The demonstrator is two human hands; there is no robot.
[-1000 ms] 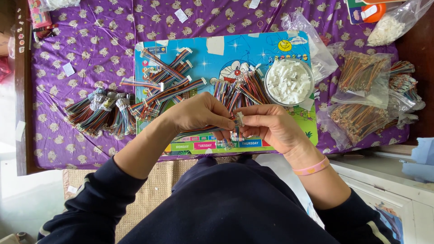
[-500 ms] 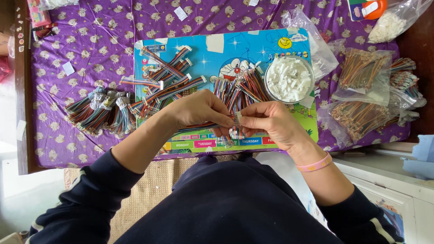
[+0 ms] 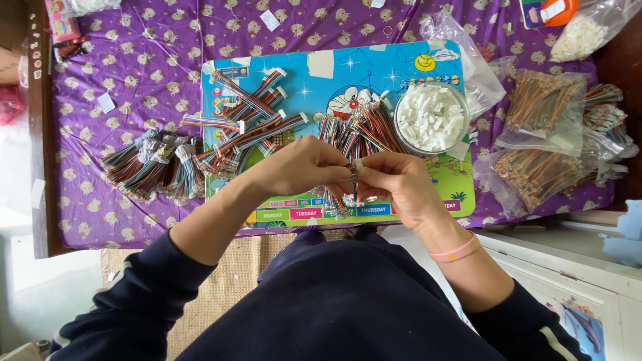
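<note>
Rainbow wire bundle [image 3: 356,175] unmoved; both hands' grip unchanged.

A short multicoloured ribbon cable [image 3: 356,190] hangs upright, its white connector end pinched above the blue mat

Bowl [image 3: 431,119] right of wire bundles [image 3: 251,124]

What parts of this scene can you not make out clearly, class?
- Head view: the small white piece pinched between the left hand and right hand is mostly hidden by the fingers.
- Wire ends under the hands: covered.
- Orange-lidded container: cut off by the top edge.
- White pieces in the round bowl: too small to tell shape.
</note>
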